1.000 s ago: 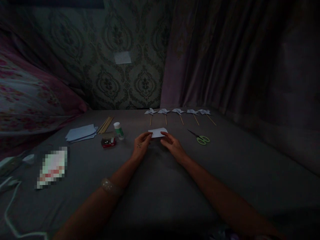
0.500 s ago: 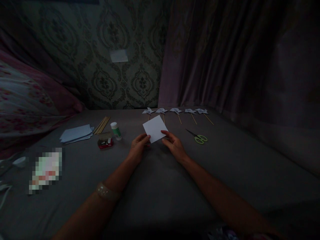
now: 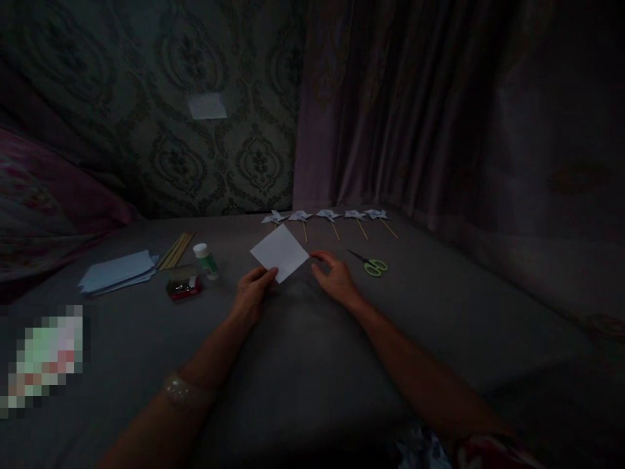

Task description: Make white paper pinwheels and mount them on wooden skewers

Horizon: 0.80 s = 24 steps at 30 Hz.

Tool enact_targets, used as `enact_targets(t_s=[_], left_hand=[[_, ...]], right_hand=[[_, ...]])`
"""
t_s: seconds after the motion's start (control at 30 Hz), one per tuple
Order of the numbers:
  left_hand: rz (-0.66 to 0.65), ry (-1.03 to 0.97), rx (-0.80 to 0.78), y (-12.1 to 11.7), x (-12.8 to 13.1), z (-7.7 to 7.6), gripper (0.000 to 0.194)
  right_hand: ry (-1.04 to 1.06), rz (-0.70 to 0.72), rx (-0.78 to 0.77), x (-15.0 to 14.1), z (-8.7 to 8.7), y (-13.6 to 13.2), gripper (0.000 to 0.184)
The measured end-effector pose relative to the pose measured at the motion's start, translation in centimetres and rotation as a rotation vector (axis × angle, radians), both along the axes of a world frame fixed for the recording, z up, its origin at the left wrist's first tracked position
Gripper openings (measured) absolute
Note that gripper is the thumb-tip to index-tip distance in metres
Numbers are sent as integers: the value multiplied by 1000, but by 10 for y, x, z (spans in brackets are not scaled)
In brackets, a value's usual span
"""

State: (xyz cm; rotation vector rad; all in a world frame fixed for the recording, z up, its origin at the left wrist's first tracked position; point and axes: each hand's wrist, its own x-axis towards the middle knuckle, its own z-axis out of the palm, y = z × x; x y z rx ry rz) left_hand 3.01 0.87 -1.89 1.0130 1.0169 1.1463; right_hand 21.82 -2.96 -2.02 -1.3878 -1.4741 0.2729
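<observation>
A square sheet of white paper (image 3: 280, 251) is held up over the table, turned so that its corners point up, down and sideways. My left hand (image 3: 251, 292) pinches its lower left edge, thumb on top. My right hand (image 3: 336, 277) is at the sheet's right corner, fingers apart, with the index fingertip at or just touching that corner. To the right of this hand lie scissors (image 3: 373, 266) with green handles, blades pointing away to the left. Behind the sheet, several white paper pinwheels (image 3: 329, 215) on thin sticks lie in a row.
On the left are a stack of white paper (image 3: 117, 272), several wooden sticks (image 3: 176, 251), a glue stick (image 3: 206, 262) with a white cap, and an open red box (image 3: 183, 288) of small metal pieces. A blurred-out patch (image 3: 46, 358) covers something nearer left. Curtains (image 3: 390, 104) hang behind the grey-covered table (image 3: 312, 378).
The view has swung to the right. The paper has turned to stand more on its corner, and my right hand has loosened from its lower right edge to the right corner.
</observation>
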Motion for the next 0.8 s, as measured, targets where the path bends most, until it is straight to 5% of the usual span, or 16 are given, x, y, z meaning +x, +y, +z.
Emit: enact_targets(t_s=[0.33, 0.8], left_hand=[[88, -82, -99, 6, -4, 5, 17], [105, -94, -149, 5, -2, 8, 11]], right_hand=[[-458, -613, -511, 106, 10, -9, 28], [-620, -676, -681, 113, 6, -22, 27]])
